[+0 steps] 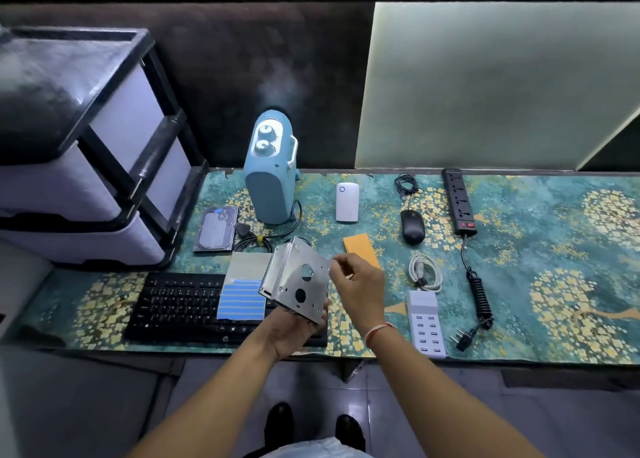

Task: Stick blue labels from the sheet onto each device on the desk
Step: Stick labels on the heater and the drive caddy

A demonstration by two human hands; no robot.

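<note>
Both hands are raised above the near edge of the surface. My left hand cups the lower corner of a metal bracket from beneath, fingers curled round its edge, holding it tilted so the perforated face looks up and toward my right. My right hand hovers just beside the bracket's upper right edge, thumb and forefinger pinched together; whether a label sits between them is too small to tell. The label sheet lies partly on the keyboard, just left of the bracket, its blue strips running crosswise, so the left hand is nearer to it but occupied. I judge the coming move as the right hand pressing onto the bracket's face, which lies immediately to its left. A hard drive behind the sheet already shows a blue strip. The heater, mouse, power strip and USB charger show none.
</note>
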